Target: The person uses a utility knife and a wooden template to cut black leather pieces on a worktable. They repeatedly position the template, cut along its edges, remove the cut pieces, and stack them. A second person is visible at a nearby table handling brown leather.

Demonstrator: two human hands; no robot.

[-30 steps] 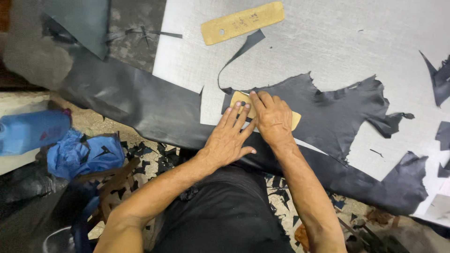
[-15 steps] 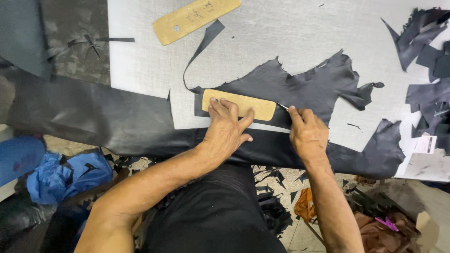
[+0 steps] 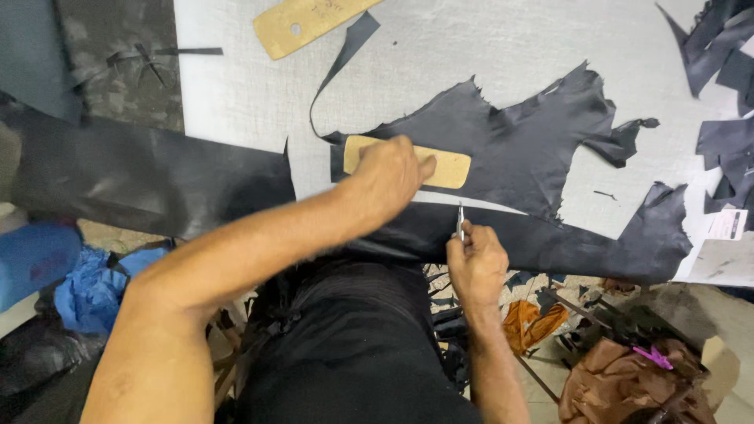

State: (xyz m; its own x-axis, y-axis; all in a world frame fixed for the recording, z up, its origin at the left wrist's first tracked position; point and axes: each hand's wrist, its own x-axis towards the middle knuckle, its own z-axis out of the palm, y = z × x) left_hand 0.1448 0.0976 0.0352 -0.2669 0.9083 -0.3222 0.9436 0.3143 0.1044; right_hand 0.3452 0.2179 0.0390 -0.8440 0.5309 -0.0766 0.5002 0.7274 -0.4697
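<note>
My left hand (image 3: 386,177) presses flat on a small tan rectangular template (image 3: 449,168) that lies on a ragged sheet of black leather (image 3: 518,141). The leather is spread over a pale grey cutting table (image 3: 503,47) and hangs over its near edge. My right hand (image 3: 475,263) is closed around a thin metal knife (image 3: 460,221), its blade pointing up at the leather just below the template's right end.
A longer tan template (image 3: 310,20) with a hole lies at the table's far edge. Black leather offcuts (image 3: 722,71) pile at the right. A wide black leather strip (image 3: 141,177) runs left. Blue cloth (image 3: 94,283) and brown scraps (image 3: 620,377) lie on the floor.
My right hand has pulled back from the leather toward the table's near edge with the knife. My left hand stays on the template, its arm now reaching across in front of me.
</note>
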